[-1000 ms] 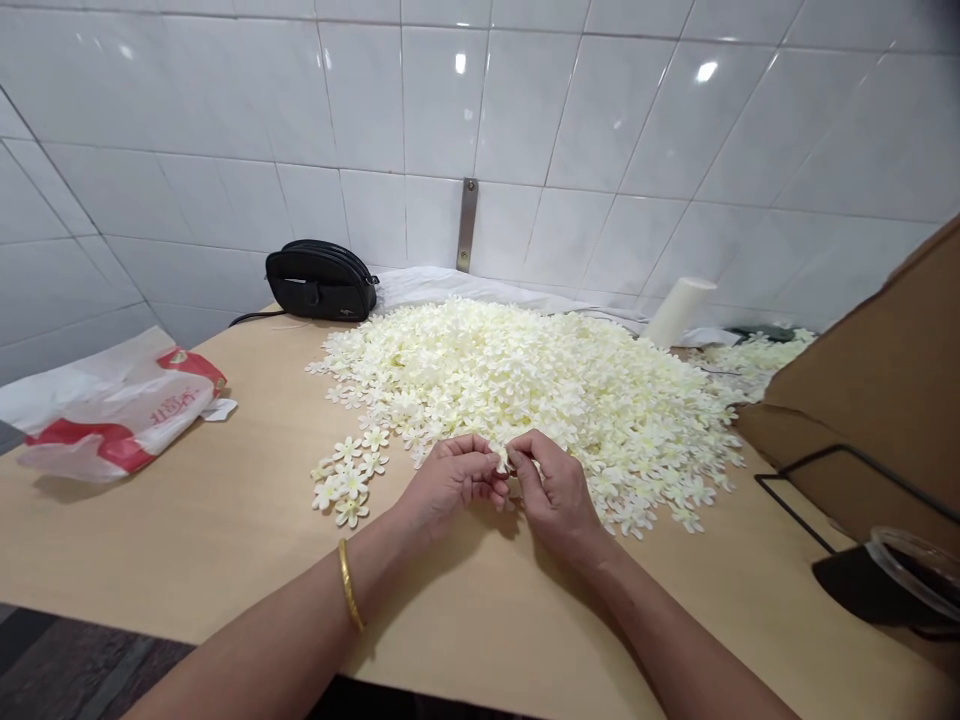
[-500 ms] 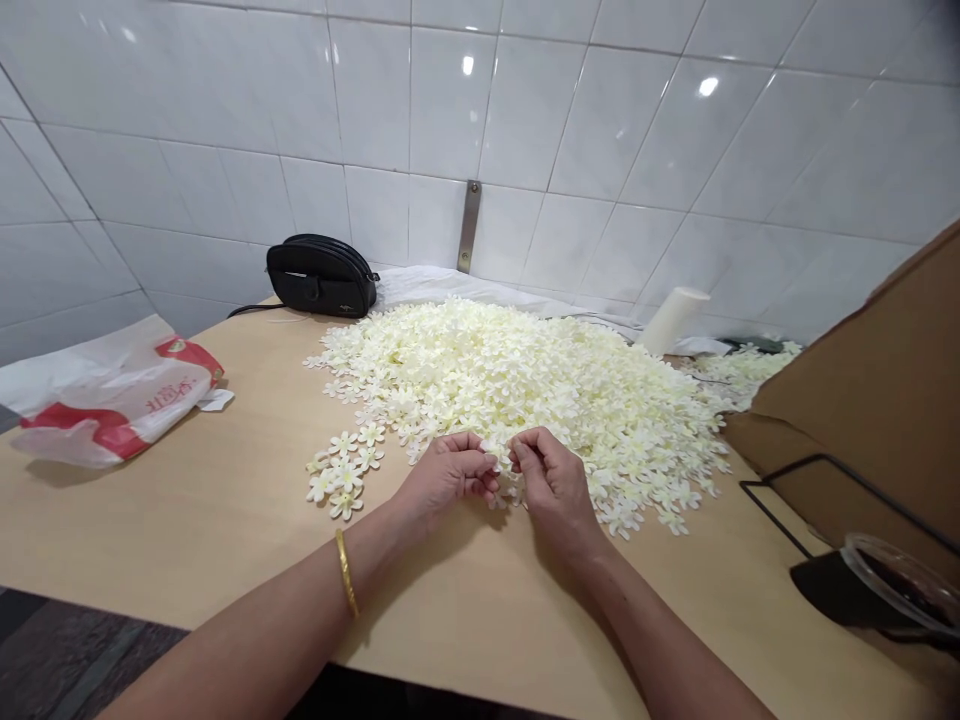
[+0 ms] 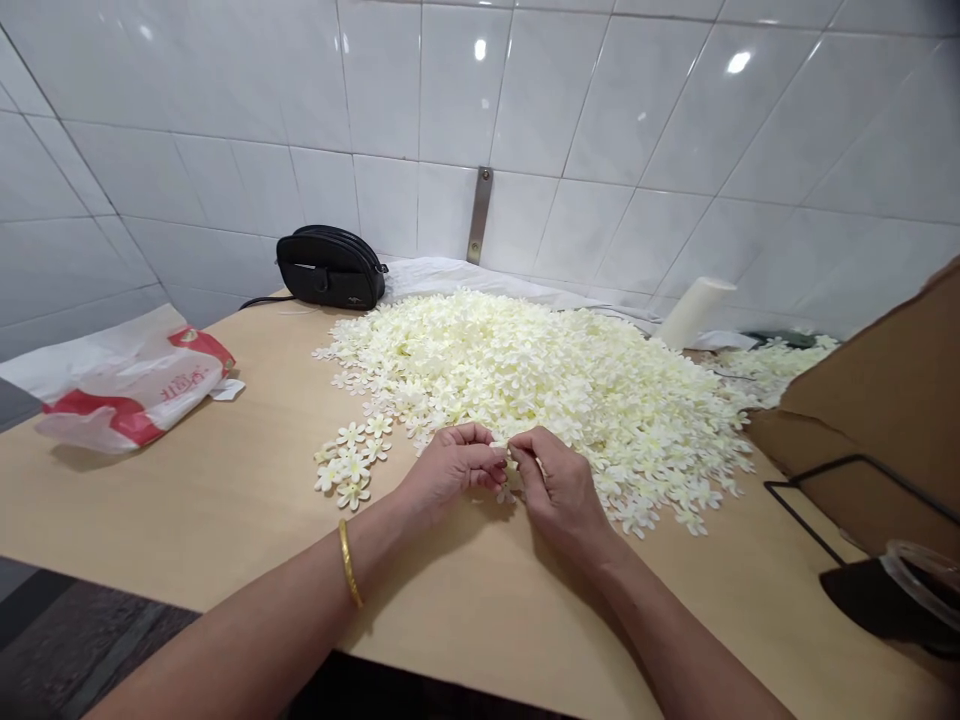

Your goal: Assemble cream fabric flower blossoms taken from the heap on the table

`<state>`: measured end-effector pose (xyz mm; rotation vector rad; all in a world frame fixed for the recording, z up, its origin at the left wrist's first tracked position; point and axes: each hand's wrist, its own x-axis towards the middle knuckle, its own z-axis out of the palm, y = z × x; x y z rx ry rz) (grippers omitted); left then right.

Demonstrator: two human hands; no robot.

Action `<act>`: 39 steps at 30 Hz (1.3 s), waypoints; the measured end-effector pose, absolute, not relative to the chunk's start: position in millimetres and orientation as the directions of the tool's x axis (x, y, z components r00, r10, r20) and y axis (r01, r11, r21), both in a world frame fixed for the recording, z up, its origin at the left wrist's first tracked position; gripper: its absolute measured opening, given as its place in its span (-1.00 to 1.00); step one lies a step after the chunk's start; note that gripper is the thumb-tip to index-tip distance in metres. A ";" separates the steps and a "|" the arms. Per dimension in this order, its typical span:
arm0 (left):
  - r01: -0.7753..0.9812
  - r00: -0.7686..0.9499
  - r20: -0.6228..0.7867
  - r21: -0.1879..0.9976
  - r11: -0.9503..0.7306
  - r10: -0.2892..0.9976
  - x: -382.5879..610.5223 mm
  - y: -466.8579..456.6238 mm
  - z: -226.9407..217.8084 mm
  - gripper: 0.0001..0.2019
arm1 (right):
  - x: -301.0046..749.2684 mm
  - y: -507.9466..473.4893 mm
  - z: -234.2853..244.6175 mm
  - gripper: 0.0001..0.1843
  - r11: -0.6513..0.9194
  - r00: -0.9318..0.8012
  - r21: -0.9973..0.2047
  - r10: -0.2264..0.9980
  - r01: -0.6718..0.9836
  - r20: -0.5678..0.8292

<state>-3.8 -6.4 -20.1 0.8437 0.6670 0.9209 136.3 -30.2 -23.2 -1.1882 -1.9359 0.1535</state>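
Observation:
A big heap of cream-white fabric flowers [image 3: 540,380] covers the middle of the wooden table [image 3: 225,500]. My left hand [image 3: 450,472] and my right hand [image 3: 559,490] meet at the heap's near edge, fingertips pinched together on one small white flower [image 3: 501,447] between them. A gold bangle [image 3: 349,562] sits on my left wrist. A small separate cluster of flowers [image 3: 346,463] lies flat on the table just left of my left hand.
A black pouch [image 3: 330,268] stands at the back by the tiled wall. A red-and-white plastic bag [image 3: 127,385] lies at the left. A white roll [image 3: 694,312] is at the back right. A cardboard box [image 3: 885,410], black wire frame [image 3: 810,500] and clear-lidded cup [image 3: 926,585] are at the right.
Both hands stay pinched together at the heap's edge with only small finger movements. The view has shifted slightly.

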 end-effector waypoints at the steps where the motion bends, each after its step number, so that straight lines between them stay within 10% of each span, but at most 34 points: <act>1: -0.408 0.453 -0.136 0.847 0.340 0.881 -3.5 -6.6 -20.0 -0.84 | 135.7 -30.7 -22.6 -0.86 0.529 -0.181 -0.501 0.790 0.685 0.586; 13: -0.424 0.353 -0.140 0.857 0.292 0.925 -6.6 -5.7 -13.9 -0.86 | 136.9 -29.9 -20.7 -0.88 0.324 0.084 -0.878 0.924 0.352 0.374; 24: -0.392 0.317 -0.138 0.882 0.262 0.938 -11.8 -3.2 -14.5 -0.86 | 141.3 -14.9 -24.9 -0.85 0.453 -0.196 -0.229 0.713 0.862 0.673; 39: -0.341 0.382 -0.064 0.917 0.205 0.922 -6.0 -7.6 -19.4 -0.74 | 126.5 -35.0 -17.4 -0.82 0.506 -0.176 -0.595 0.834 0.625 0.524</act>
